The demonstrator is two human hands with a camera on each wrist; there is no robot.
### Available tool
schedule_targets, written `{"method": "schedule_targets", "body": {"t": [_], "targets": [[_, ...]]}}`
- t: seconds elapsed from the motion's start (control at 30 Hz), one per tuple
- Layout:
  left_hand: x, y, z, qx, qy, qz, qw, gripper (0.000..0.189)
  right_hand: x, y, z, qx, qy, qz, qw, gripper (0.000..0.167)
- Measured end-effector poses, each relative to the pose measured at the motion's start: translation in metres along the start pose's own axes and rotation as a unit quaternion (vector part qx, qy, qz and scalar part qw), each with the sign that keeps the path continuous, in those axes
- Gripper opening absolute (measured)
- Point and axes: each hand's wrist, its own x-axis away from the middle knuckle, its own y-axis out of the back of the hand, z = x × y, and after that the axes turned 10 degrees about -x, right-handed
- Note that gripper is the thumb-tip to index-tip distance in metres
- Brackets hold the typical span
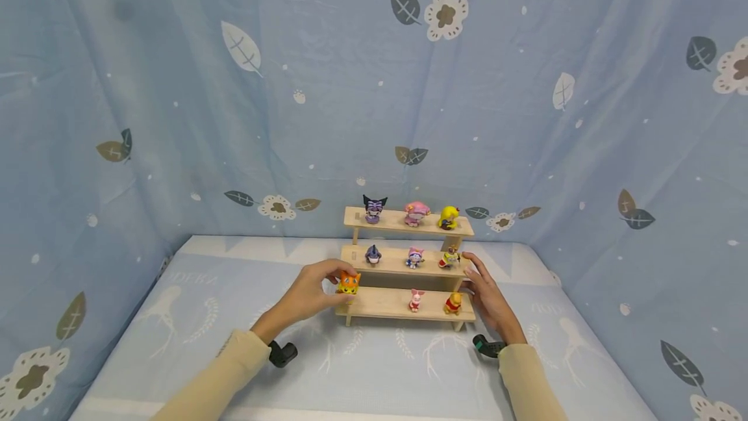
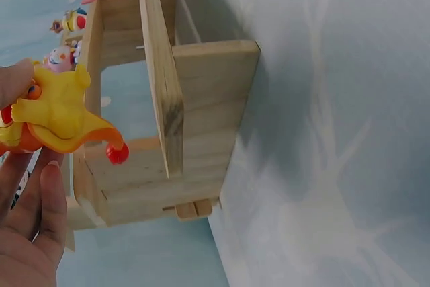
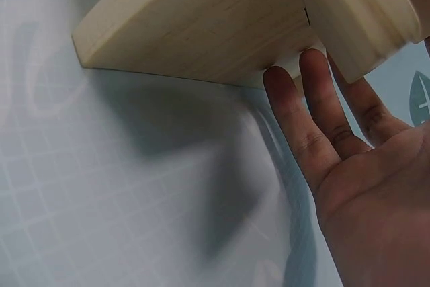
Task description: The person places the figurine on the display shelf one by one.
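Note:
My left hand (image 1: 312,288) pinches a small yellow figurine in an orange hood (image 1: 349,283) between thumb and fingers, at the left end of the lowest tier. In the left wrist view the yellow figurine (image 2: 60,102) is tipped on its side in that frame, a red ball at its tail end; it appears held clear of the wood. The three-tier wooden display stand (image 1: 380,304) is on the table. At its right end is my right hand (image 1: 489,297), its fingers (image 3: 292,105) extended beside the wooden side support; whether they touch it I cannot tell.
Top tier: a black-eared purple figurine (image 1: 374,210), a pink one (image 1: 417,214), a yellow-haired one (image 1: 448,217). Middle: a grey-blue figurine (image 1: 373,255), a pink-hatted one (image 1: 415,258), a colourful one (image 1: 449,258). Bottom: a piglet (image 1: 416,300), a red-shirted bear (image 1: 452,304). Patterned curtains (image 1: 327,83) surround the table.

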Motion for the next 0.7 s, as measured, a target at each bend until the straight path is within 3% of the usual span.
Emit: {"method": "schedule_targets", "body": {"t": [0.33, 0.7], "targets": [[-0.002, -0.007, -0.007, 0.019, -0.011, 0.01, 0.9997, 0.044, -0.001, 0.001, 0.0, 0.001, 0.007, 0.005, 1.0, 0.06], [-0.011, -0.027, -0.013, 0.058, -0.013, 0.025, 0.9979, 0.042, 0.001, 0.0, 0.0, -0.004, 0.003, 0.005, 1.0, 0.059]]}}
